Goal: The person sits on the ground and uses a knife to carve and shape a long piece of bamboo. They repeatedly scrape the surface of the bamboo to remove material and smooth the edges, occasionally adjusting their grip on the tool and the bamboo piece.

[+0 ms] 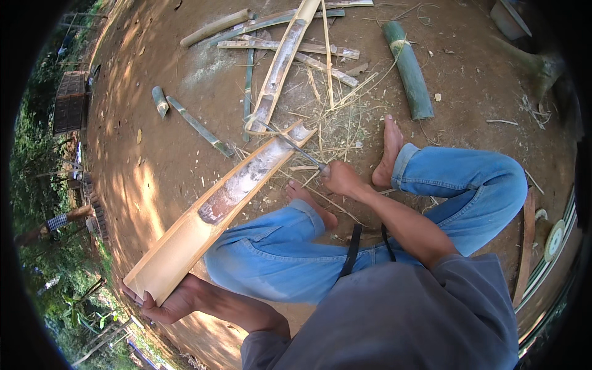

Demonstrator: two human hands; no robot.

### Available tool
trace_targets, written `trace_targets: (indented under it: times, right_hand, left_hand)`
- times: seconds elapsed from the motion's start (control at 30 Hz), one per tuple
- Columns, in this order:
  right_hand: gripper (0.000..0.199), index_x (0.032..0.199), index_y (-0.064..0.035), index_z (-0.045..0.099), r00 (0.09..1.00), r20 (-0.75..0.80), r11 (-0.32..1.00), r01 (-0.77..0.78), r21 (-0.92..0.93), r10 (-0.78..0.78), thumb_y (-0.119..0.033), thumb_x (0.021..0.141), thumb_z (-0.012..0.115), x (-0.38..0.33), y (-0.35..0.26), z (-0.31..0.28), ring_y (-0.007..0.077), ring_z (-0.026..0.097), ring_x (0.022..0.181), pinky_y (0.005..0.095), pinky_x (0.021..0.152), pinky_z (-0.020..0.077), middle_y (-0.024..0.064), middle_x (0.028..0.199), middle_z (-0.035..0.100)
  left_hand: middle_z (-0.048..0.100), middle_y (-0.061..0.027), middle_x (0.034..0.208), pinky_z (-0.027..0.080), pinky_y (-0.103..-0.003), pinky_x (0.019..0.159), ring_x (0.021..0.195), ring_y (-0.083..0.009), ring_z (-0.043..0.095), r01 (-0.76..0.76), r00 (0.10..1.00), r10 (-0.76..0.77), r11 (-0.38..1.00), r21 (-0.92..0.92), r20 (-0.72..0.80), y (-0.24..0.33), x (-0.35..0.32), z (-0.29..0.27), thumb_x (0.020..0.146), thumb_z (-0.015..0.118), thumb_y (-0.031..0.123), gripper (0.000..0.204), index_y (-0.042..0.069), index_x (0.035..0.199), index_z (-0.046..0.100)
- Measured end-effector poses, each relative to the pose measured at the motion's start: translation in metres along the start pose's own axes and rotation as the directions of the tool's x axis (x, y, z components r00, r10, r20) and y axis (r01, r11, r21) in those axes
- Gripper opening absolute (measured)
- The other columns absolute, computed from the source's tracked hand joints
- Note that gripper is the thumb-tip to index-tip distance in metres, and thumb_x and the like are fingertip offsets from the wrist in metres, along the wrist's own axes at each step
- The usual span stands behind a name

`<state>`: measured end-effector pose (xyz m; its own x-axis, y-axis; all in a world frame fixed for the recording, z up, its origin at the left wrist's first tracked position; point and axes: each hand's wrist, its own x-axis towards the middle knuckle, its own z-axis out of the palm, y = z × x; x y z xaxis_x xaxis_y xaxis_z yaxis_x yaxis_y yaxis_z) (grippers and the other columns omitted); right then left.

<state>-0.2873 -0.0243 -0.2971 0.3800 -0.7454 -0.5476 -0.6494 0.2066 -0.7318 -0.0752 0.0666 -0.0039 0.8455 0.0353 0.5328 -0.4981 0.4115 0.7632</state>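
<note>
A long split bamboo half point(213, 200) lies hollow side up, slanting across in front of my left knee. My left hand point(169, 300) is closed around its near end. Whitish residue coats the inner wall toward the far end, while the near section is smooth and pale. In my right hand point(341, 179) I grip the handle of a knife; its thin dark blade point(300, 150) reaches over the far end of the bamboo half. Whether the edge touches the bamboo, I cannot tell. Just beyond lies a second split bamboo half point(285, 58), also hollow side up.
Bamboo strips point(290, 48) and thin shavings point(345, 92) litter the dirt ground ahead. A thick green bamboo section point(408, 71) lies front right. Shorter bamboo pieces point(200, 126) are to the left. My bare feet point(390, 148) rest beside the shavings. A basin point(510, 20) sits far right.
</note>
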Motion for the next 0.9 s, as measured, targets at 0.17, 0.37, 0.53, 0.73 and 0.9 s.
trace_targets:
  times: [0.17,0.37,0.53,0.73,0.9]
  right_hand:
    - [0.026,0.09,0.0033,0.063,0.984,-0.034,0.984,0.174,-0.048,-0.176,-0.02,0.079,0.063,-0.016,0.0,0.003,0.0425,0.065,0.081,0.0483,0.073,0.0514,0.0272,0.08,0.065]
    - [0.026,0.092,0.0035,0.064,0.991,-0.009,0.991,0.131,-0.028,-0.132,-0.02,0.08,0.062,0.001,-0.002,-0.006,0.0425,0.065,0.085,0.0483,0.076,0.0513,0.0284,0.086,0.065]
    - [0.027,0.092,0.004,0.064,1.0,0.0,1.0,0.005,-0.001,-0.005,-0.021,0.08,0.061,0.024,0.026,0.0,0.0433,0.065,0.086,0.0491,0.077,0.0512,0.0289,0.088,0.065]
    - [0.029,0.089,0.0038,0.062,0.991,-0.026,0.991,0.131,-0.012,-0.131,-0.024,0.081,0.061,0.005,0.015,0.001,0.0443,0.064,0.08,0.05,0.073,0.0506,0.0284,0.084,0.065]
    - [0.024,0.085,0.002,0.061,0.998,-0.017,0.989,0.068,0.133,-0.067,-0.021,0.078,0.062,-0.002,-0.01,0.012,0.0437,0.063,0.075,0.0489,0.069,0.049,0.0276,0.075,0.062]
  left_hand:
    - [0.048,-0.023,0.125,0.04,-0.043,0.099,0.118,-0.0318,0.048,0.003,0.999,-0.003,1.0,-0.006,0.034,-0.007,0.01,-0.016,0.066,0.052,0.024,0.069,-0.008,0.127,0.048]
    - [0.048,-0.0226,0.124,0.039,-0.043,0.099,0.118,-0.0317,0.048,0.004,1.0,-0.004,1.0,-0.026,0.014,-0.014,0.007,-0.004,0.065,0.052,0.023,0.069,-0.009,0.126,0.047]
    - [0.048,-0.0223,0.123,0.04,-0.041,0.097,0.116,-0.0303,0.049,-0.003,1.0,0.003,1.0,-0.018,0.01,-0.009,0.013,-0.002,0.066,0.052,0.023,0.068,-0.009,0.125,0.048]
    - [0.051,-0.0199,0.114,0.044,-0.04,0.092,0.107,-0.0299,0.053,0.043,0.996,-0.039,0.998,-0.045,0.086,-0.021,0.025,-0.016,0.067,0.051,0.024,0.064,-0.008,0.123,0.05]
    - [0.054,-0.0204,0.113,0.045,-0.041,0.092,0.107,-0.029,0.055,0.032,0.999,-0.032,0.999,-0.03,0.009,-0.029,0.031,-0.009,0.067,0.052,0.023,0.06,-0.007,0.119,0.053]
